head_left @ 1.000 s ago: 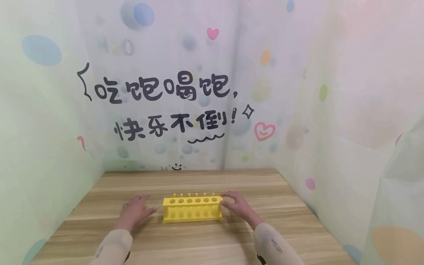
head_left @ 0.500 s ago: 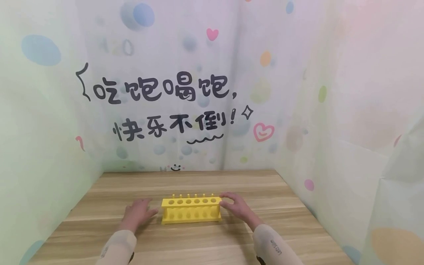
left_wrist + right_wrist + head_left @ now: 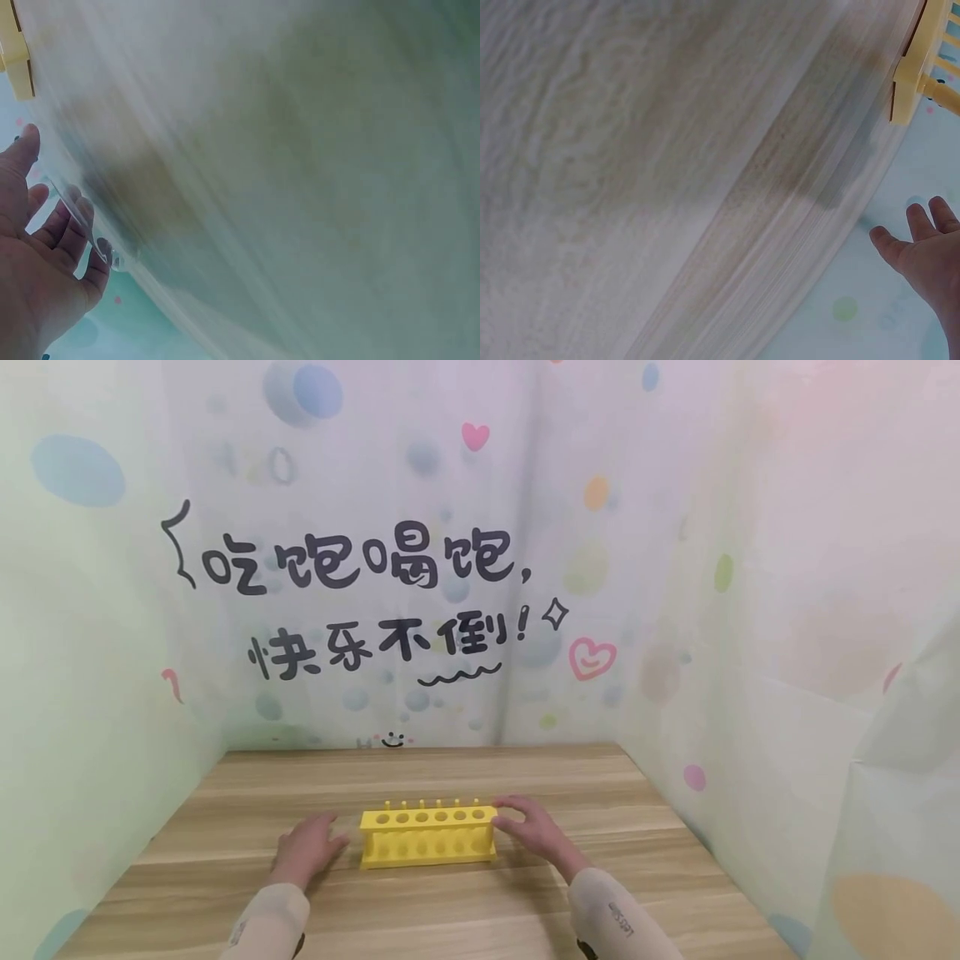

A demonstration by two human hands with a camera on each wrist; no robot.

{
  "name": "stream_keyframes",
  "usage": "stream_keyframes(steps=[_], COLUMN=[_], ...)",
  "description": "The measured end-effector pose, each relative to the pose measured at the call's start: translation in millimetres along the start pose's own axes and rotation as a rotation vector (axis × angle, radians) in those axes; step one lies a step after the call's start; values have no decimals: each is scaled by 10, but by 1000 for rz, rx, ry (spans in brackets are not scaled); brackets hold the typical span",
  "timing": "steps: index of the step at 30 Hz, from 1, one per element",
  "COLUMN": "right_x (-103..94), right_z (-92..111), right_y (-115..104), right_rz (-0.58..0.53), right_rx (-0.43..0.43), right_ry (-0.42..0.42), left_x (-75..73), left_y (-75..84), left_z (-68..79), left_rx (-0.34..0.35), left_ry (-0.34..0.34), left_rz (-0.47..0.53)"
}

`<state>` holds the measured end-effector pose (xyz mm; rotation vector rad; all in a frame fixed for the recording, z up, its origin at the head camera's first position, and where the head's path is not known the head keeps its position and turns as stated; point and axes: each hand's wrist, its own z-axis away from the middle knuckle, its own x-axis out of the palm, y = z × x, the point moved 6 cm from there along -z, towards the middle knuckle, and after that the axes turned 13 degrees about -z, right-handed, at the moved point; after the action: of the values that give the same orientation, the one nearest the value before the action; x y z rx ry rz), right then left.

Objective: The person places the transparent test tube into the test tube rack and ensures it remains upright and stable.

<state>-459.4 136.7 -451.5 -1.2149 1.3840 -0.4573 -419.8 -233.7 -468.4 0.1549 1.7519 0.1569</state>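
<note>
Gently — my loose right hand (image 3: 534, 828) should steady the yellow rack (image 3: 429, 843); whether my left hand (image 3: 305, 847) holds the clear thing (image 3: 117, 259) — can't tell

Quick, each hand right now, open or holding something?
Left hand: can't tell whether it holds the clear object at its fingertips.
Right hand: pinching the right end of the yellow test tube rack.

You have one yellow plastic rack (image 3: 429, 837) with six round holes (image 3: 422, 817) and six short upright pegs (image 3: 422, 804) behind them, two bare hands, one left hand (image 3: 306, 850) and one right hand (image 3: 536, 828), and one clear, see-through piece (image 3: 109, 260), shape unclear. Your far wall counts two pink hearts (image 3: 476, 437) and eight large black characters (image 3: 406, 637).
</note>
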Motion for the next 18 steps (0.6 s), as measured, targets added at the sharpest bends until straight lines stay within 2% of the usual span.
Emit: stream_keyframes(steps=[5,18], right_x=[14,5], right_z=[-8,-10], right_y=[-13,-5], right_rz=[-3,5], right_rx=[-15,-6], right_ry=[-7,2], left_x=[21,15], left_y=[-19,-14], left_z=[0,-15], left_rx=[-23,-29], left_ry=[-13,-5], left_rz=[19,-20])
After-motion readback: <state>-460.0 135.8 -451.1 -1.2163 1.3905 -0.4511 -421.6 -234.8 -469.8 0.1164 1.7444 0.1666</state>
